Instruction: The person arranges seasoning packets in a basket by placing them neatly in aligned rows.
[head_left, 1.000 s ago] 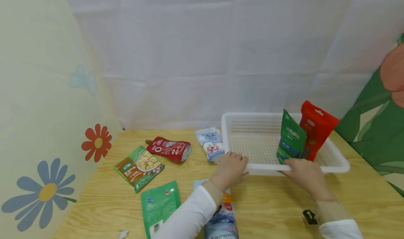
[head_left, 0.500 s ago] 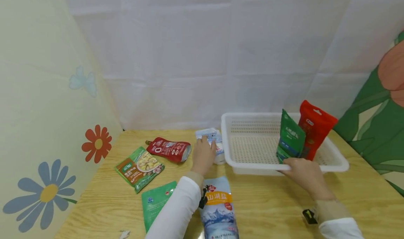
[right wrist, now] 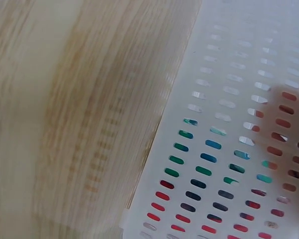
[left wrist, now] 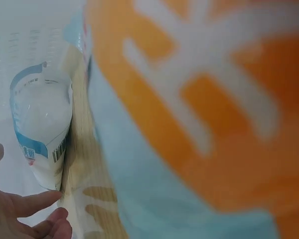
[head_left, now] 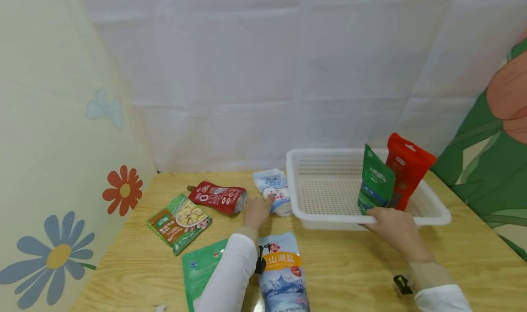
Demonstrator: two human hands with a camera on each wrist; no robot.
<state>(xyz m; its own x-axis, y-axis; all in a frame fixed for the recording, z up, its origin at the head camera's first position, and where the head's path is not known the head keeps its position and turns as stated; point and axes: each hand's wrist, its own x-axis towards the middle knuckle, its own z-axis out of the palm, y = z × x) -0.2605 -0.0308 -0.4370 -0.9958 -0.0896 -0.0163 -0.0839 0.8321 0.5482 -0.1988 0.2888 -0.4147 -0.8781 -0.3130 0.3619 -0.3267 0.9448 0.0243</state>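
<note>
My left hand (head_left: 256, 212) is low over the table, beside the lower left edge of a white and blue pouch (head_left: 272, 186). In the left wrist view its fingers (left wrist: 37, 203) reach out loosely near the pouch's narrow end, holding nothing; whether they touch the pouch I cannot tell. A red spouted pouch (head_left: 219, 196) lies just left of that hand. My right hand (head_left: 394, 227) grips the front rim of a white plastic basket (head_left: 329, 218). Inside the basket, a green packet (head_left: 376, 181) and a red packet (head_left: 407, 168) lean upright near that hand.
A blue and orange salt bag (head_left: 283, 275) lies in front, filling much of the left wrist view. A green packet (head_left: 201, 268) and a brown-green food packet (head_left: 180, 223) lie on the left. White cloth (head_left: 222, 74) hangs behind the wooden table (head_left: 341, 271).
My left hand has left the basket's rim, passed over the white and blue pouch, and moved down and left to its lower edge. The right hand has stayed on the rim.
</note>
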